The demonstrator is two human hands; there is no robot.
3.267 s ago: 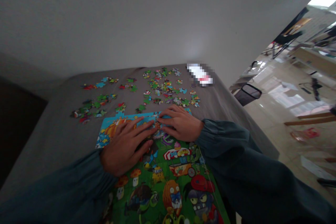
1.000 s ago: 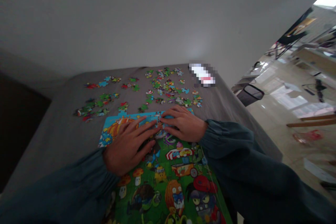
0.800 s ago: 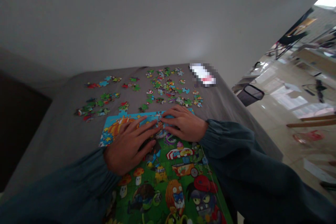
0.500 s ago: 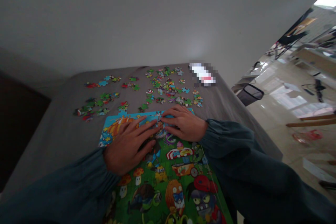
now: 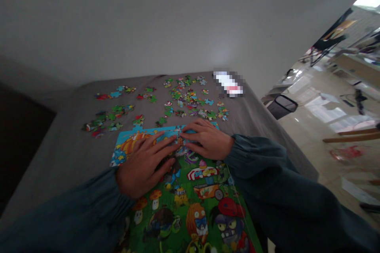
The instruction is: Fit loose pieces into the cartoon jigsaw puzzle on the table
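Green and blue print covers the puzzle (image 5: 190,201), which lies flat on the counter (image 5: 71,134) and runs from the middle of the view down to six o'clock, its blue far border nearest the wall (image 5: 178,19). It looks thin, light and fairly stiff, with a sheen that may make it a bit slippery; joined pieces could pop apart if lifted by one corner, so its outer edges, held from both sides, seem the safest hold. The left grip (image 5: 145,162) rests across it at ten o'clock of its middle, palm down, fingers long and spread, closed on nothing that shows. The right grip (image 5: 209,142) sits at one o'clock, fingers bent onto the blue band; whether a piece is pinched there I cannot tell. Most of the puzzle spreads toward six o'clock from both, and their fingertips nearly meet near its far border. A small piece (image 5: 138,120) juts out past that border at eleven. Beyond, loose pieces (image 5: 190,97) lie scattered at twelve and more pieces (image 5: 113,116) between ten and eleven; toward one sits a bright, blurred object (image 5: 228,83), likely a phone.
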